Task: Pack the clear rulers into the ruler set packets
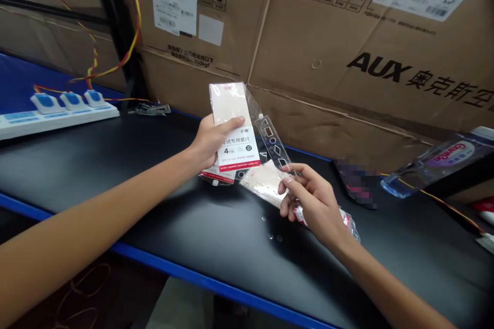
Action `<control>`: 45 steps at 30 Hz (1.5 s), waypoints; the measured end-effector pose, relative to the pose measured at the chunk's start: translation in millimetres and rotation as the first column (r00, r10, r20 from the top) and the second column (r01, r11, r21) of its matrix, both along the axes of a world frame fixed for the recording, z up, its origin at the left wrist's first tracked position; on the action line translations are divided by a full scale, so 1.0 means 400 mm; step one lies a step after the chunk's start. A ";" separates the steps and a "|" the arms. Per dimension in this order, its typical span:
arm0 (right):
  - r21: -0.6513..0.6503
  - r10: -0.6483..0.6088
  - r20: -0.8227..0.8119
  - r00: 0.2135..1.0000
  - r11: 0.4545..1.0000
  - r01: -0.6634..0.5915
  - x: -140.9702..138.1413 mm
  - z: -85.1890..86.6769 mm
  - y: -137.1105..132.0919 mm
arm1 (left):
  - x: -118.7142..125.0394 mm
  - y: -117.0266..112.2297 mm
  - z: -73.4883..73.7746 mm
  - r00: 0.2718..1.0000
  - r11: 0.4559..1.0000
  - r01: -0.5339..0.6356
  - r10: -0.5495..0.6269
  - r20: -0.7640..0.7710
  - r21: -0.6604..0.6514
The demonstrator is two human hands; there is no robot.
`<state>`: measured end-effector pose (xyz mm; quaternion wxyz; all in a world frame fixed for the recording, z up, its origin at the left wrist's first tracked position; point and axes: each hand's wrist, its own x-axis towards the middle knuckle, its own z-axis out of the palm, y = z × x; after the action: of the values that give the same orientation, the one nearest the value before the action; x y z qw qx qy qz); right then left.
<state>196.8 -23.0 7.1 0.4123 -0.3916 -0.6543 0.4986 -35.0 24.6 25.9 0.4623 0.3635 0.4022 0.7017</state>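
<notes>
In the head view, the left hand (214,141) grasps a ruler-set packet (237,146) above the black workbench (127,205), its thumb laid across the card to keep it flat. The right hand (312,200) pinches the lower end of a clear shape template (273,146), its fingers curled, so the two hands steady the packet between them. A beige packet (262,182) lies just under the right hand, and a red-edged packet (218,177) sits beneath the left. The card reads "考试专用套尺" and "4件套". Behind the workbench, a cardboard carton (347,46) shows "AUX 奥克斯空". A white power strip (57,118) stands at the workbench's far left, with red and yellow wires (116,56) rising behind it.
</notes>
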 end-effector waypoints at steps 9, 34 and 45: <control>-0.031 0.006 -0.036 0.999 1.000 -0.007 0.005 -0.008 0.015 | -0.002 -0.005 0.006 0.999 0.999 0.037 -0.037 -0.019 0.001; -0.094 0.034 0.025 0.999 0.995 -0.032 0.006 -0.006 0.017 | 0.008 -0.017 0.000 0.979 0.995 0.088 -0.078 -0.186 0.044; -0.313 0.172 -0.089 0.981 0.930 -0.192 -0.008 -0.028 0.016 | 0.079 -0.067 -0.032 0.897 0.948 0.319 -0.300 -0.325 0.005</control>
<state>193.6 -16.5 -3.9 0.3147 -0.3758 -0.5857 0.6455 -3.3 -2.2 13.1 0.4857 0.5449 0.3884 0.5624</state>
